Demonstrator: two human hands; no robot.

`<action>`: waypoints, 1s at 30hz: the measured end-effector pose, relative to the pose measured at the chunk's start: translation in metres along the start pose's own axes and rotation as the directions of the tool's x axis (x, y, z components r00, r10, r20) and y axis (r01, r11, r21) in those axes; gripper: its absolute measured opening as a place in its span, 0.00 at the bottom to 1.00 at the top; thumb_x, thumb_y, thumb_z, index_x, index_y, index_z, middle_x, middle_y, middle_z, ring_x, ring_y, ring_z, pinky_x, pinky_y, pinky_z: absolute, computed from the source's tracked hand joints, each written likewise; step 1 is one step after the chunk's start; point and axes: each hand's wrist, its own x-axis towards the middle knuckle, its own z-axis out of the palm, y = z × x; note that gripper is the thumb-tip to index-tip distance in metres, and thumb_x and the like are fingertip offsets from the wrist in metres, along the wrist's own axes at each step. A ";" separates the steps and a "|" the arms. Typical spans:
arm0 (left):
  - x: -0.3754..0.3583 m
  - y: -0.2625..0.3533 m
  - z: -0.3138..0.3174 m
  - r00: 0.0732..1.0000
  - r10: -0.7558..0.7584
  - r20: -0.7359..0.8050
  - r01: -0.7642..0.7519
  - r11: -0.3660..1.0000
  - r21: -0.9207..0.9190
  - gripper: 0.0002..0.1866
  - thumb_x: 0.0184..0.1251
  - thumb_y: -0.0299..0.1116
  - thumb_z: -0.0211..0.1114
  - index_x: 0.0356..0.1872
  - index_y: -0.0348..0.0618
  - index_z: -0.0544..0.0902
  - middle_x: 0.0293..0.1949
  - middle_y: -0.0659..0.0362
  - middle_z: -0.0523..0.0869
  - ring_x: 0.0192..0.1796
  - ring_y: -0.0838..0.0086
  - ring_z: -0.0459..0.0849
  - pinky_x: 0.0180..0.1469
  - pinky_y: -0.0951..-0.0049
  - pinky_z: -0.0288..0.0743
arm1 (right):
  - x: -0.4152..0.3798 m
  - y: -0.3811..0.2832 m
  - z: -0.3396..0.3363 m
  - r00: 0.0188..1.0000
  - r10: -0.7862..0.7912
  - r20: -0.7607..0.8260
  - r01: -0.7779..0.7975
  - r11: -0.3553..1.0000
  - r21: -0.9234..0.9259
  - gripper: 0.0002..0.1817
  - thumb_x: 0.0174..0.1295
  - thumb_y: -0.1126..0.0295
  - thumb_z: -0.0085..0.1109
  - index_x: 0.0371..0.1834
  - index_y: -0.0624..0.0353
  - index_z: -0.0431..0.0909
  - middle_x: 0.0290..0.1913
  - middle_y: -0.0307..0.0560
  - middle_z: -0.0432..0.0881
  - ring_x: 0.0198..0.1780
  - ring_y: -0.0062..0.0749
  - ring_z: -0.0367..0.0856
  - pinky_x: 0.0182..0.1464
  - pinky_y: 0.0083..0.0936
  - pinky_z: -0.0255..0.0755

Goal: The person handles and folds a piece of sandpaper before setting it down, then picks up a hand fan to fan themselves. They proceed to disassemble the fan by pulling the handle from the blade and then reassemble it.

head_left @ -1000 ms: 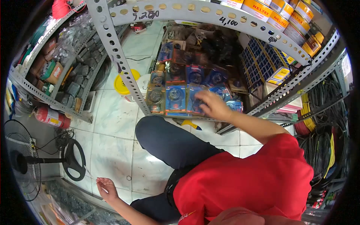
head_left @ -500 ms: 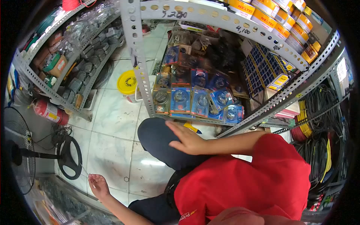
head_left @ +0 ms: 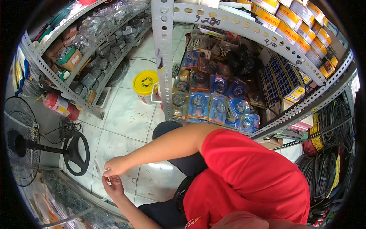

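Note:
My left hand (head_left: 114, 187) is low at the left of the view, palm up with fingers curled around a small thin white piece (head_left: 109, 182). Its kind is too small to make out. My right hand (head_left: 117, 166) reaches across and meets the left one, fingertips pinched together right above the white piece. Whether the right fingers grip it too is hidden. A faint pale strip (head_left: 98, 168) sticks out past the fingers, blurred and see-through. Both hands are over the tiled floor (head_left: 118, 145), in front of my dark-trousered knee (head_left: 166, 129).
A black stand fan (head_left: 21, 143) with a round base is at the left, beside a red fire extinguisher (head_left: 61, 106). A yellow-lidded bucket (head_left: 145, 83) stands by the metal rack (head_left: 164, 57). Blue blister packs (head_left: 198, 103) fill its lower shelf. Cable coils (head_left: 318, 171) hang right.
My right hand has left my knee and swung across to the left hand. The left hand stays low, still around the white piece. The whole view has shifted a little.

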 end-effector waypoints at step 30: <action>-0.016 -0.013 0.042 0.944 0.009 0.330 -0.211 0.785 0.583 0.28 0.66 0.50 0.43 0.63 0.51 0.55 0.63 0.54 0.58 0.57 0.64 0.67 0.50 0.66 0.68 | 0.006 -0.012 0.004 0.907 0.381 0.179 -0.415 0.735 0.536 0.06 0.42 0.72 0.52 0.23 0.61 0.77 0.20 0.45 0.77 0.22 0.29 0.76 0.22 0.25 0.69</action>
